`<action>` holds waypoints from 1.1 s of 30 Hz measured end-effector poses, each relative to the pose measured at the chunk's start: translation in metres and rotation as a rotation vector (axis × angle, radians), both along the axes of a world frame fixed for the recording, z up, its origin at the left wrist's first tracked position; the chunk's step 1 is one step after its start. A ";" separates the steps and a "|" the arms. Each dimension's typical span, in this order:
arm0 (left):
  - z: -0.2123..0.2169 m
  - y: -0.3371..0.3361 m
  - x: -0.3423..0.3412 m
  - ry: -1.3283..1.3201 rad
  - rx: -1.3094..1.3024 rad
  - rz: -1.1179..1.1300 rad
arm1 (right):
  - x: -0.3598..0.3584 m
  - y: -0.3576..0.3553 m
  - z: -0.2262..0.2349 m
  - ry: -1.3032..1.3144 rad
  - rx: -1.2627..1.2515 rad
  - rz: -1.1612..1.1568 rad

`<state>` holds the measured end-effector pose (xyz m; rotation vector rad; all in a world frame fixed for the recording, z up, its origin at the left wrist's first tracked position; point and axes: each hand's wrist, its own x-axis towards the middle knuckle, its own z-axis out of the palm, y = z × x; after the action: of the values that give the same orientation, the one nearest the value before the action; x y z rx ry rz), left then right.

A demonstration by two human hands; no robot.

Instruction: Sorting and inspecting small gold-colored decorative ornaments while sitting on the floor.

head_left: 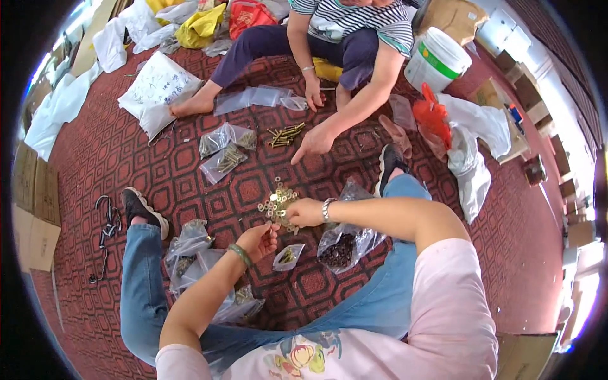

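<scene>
A loose pile of small pale metal washers [273, 202] lies on the patterned red carpet [209, 196] between my legs. My right hand [306, 213] reaches into the pile's right side with fingers bent down and together; what they pinch is hidden. At the pile's near left edge is my left hand [256, 242], its fingers curled and the thumb and fingertip pressed together on something too small to make out. Close below the hands lies a small clear bag with brass-coloured pieces [288, 256]. To its right sits an open plastic bag of dark small parts [339, 250].
Across from me a co-worker's hand [315, 142] points toward the washers, beside a heap of brass-coloured bolts [286, 134]. Bags of hardware [228, 158] lie left of it; more bags [190, 253] lie by my left leg. A white bucket [437, 60] stands far right.
</scene>
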<state>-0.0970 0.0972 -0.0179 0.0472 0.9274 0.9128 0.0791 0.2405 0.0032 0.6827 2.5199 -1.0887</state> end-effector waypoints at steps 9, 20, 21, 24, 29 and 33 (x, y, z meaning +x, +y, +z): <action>-0.043 0.009 -0.016 0.001 -0.082 -0.030 | 0.045 0.027 -0.038 -0.206 0.253 -0.042; -0.114 0.027 -0.042 0.063 -0.157 -0.039 | -0.078 0.107 -0.029 -0.263 0.552 -0.043; -0.112 0.030 -0.040 0.068 -0.131 -0.033 | -0.080 0.113 -0.036 -0.251 0.582 -0.047; -0.095 0.018 -0.028 0.064 -0.086 -0.034 | -0.069 0.113 -0.065 -0.240 0.636 -0.064; -0.080 0.019 -0.040 0.083 -0.108 -0.048 | 0.021 0.123 -0.046 -0.255 0.653 -0.135; -0.088 0.019 -0.034 0.073 -0.063 -0.043 | 0.112 0.126 -0.032 -0.450 0.650 -0.143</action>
<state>-0.1312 0.1166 -0.1057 0.0465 1.0189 0.8463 0.1913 0.3661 -0.0283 1.1335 2.4146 -0.0836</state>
